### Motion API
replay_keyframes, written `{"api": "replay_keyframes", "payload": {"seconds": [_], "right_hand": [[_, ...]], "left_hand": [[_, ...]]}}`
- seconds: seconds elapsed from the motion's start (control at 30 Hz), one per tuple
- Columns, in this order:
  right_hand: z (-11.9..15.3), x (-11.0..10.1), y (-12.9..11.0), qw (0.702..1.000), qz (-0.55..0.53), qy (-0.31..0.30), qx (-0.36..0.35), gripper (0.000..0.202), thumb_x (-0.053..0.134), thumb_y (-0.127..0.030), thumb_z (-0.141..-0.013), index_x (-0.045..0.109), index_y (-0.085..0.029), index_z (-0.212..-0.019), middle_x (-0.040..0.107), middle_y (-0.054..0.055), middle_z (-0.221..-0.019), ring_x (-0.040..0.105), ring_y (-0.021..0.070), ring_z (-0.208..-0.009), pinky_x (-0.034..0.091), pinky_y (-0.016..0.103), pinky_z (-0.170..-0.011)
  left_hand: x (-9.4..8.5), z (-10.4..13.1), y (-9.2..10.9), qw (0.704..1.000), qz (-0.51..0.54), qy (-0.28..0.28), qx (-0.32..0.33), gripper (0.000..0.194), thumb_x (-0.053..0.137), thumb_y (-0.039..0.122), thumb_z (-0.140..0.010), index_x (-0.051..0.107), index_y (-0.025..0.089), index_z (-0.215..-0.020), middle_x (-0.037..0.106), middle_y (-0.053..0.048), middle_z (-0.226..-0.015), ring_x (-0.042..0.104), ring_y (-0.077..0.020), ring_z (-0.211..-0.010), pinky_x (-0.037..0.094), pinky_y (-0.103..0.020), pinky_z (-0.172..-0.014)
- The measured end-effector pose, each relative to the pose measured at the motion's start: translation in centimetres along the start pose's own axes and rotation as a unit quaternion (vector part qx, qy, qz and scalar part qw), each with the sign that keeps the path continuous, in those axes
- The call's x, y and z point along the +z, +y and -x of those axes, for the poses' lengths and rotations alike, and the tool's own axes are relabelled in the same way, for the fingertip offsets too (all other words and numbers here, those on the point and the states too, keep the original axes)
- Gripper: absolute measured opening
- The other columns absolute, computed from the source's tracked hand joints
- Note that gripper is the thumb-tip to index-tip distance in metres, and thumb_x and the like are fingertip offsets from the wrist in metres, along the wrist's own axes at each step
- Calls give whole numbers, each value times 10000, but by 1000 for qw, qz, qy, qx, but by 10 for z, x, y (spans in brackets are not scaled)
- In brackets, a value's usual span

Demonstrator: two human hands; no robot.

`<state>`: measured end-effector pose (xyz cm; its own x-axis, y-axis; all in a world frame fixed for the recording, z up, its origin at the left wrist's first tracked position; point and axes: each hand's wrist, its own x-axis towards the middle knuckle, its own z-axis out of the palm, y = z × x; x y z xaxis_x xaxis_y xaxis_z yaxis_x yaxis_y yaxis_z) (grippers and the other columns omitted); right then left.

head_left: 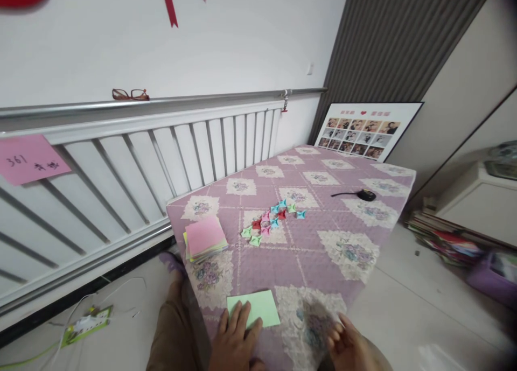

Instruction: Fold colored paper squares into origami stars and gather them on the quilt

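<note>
A light green sheet of paper [264,305] lies flat near the front edge of the table. My left hand [236,336] rests on it with its fingers stretched out, pressing its lower left part. To the right, my right hand [349,344] hovers by the table edge, fingers curled in and somewhat blurred, with nothing visible in them. Beyond the green sheet sits a cluster of several small folded paper pieces [274,223] in blue, green, pink and red. A stack of coloured paper squares [205,237], pink on top, lies at the table's left edge.
A purple floral cloth [291,263] covers the table. A black object with a strap [366,195] lies at its right side. A white radiator [194,150] runs along the wall, with glasses [130,95] on the pipe above. A photo board [363,131] leans behind. A power strip [86,325] is on the floor.
</note>
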<state>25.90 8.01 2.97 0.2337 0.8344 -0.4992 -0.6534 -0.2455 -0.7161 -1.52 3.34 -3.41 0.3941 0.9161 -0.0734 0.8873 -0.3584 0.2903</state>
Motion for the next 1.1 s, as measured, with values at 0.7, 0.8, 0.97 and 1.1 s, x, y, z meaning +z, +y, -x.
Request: {"api": "replay_keyframes", "payload": {"seconds": [0.7,0.8,0.97,1.1], "right_hand": [[-6,77,94,887,369,-189,-203,309,545,-498,-801,641,-207,-847,678,46,-813,625,213,-782,499,326,-759],[-6,77,94,882,381,-191,-202,300,533,-488,-819,632,-206,-840,659,33,-780,607,204,-749,496,312,-709],[-1,81,97,878,373,-216,-207,233,552,-427,-822,613,-203,-838,629,16,-744,588,186,-706,491,284,-652],[6,76,106,819,435,-257,-272,199,615,-320,-768,636,-212,-934,668,55,-928,617,226,-897,491,345,-836]], "left_hand": [[-25,6,6,999,27,-21,-32,792,584,486,-781,219,307,-1460,105,-70,-1552,151,-323,-1408,146,-565,-1108],[-33,12,-6,996,30,-42,-78,757,543,447,-797,211,306,-1462,117,-44,-1555,131,-313,-1413,116,-578,-1106],[-44,22,-26,989,30,-53,-133,715,467,422,-824,204,263,-1469,110,-23,-1559,87,-295,-1421,117,-549,-1111],[-46,24,-30,988,34,-29,-150,680,463,406,-827,246,278,-1458,165,-8,-1554,110,-287,-1417,116,-541,-1111]]}}
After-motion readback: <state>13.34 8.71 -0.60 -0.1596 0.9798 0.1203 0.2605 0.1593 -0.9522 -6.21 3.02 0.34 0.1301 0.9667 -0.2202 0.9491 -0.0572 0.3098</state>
